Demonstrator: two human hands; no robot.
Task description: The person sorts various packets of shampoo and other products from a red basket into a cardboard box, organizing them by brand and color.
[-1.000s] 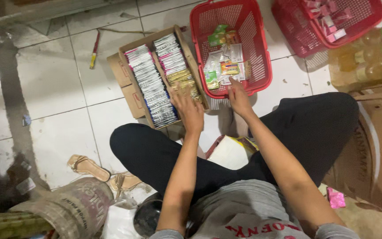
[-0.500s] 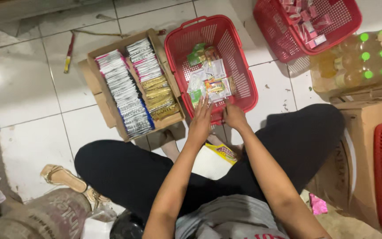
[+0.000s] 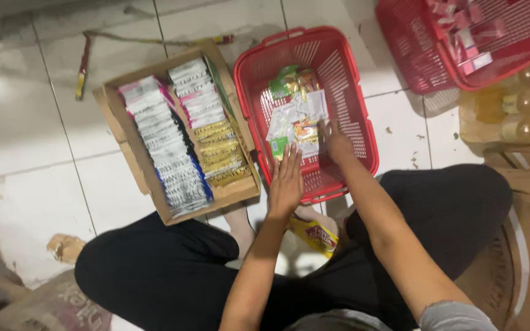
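My right hand (image 3: 337, 142) rests fingers-down on the sachet pile (image 3: 295, 116) in the red basket (image 3: 363, 129), grasp unclear, pile running near-to-far just left; my left hand (image 3: 286, 181) lies flat, open, empty at its near end.

A red plastic basket (image 3: 345, 67) with a slotted, open-weave wall sits upright on the white-tiled floor, just beside a cardboard box. Small sachets (image 3: 295, 116), white, green and yellow, lie loosely heaped in a flat pile on its bottom, toward the left side.
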